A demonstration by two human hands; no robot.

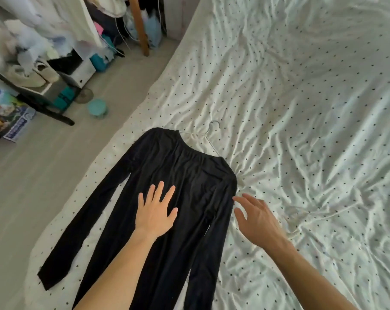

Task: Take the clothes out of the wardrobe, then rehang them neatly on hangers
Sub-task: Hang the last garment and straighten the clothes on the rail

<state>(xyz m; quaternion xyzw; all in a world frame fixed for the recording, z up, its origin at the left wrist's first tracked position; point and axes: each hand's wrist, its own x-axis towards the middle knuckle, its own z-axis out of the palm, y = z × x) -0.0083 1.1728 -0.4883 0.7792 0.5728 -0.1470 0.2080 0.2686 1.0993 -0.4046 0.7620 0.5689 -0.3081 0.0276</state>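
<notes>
My left hand (156,211) lies flat on the top (189,173), my right hand (256,222) open at its edge; tugging may unseat the hanger (212,136).

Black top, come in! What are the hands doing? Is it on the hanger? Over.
Left hand flat on black top. Right hand open, fingertips at its side edge. Top on wire hanger, lying on bed sheet. Nothing else on it.
</notes>
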